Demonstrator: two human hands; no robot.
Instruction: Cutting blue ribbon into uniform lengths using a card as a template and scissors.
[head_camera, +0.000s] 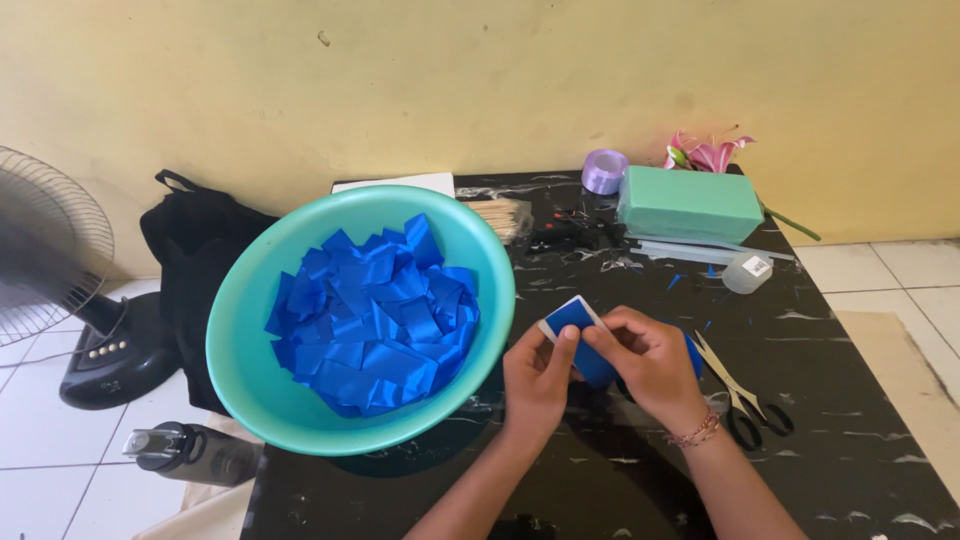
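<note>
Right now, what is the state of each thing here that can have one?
Ribbon piece: held by both hands, folded.
Left hand: pinching the ribbon piece.
Right hand: pinching it too.
Bowl: full of cut blue pieces.
Scissors: lying on the table, blades shut.
Fan: spinning, blades blurred.
Bottle: lying on the floor, capped.

My black marbled table (820, 400) stands on a white tiled floor (40, 470) against a plain yellow wall (480, 80), lit evenly by daylight.

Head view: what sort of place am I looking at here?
Likely a home craft corner: a black marbled table against a yellow wall, holding a teal basin of blue ribbon pieces, scissors and a green foam block.
</note>
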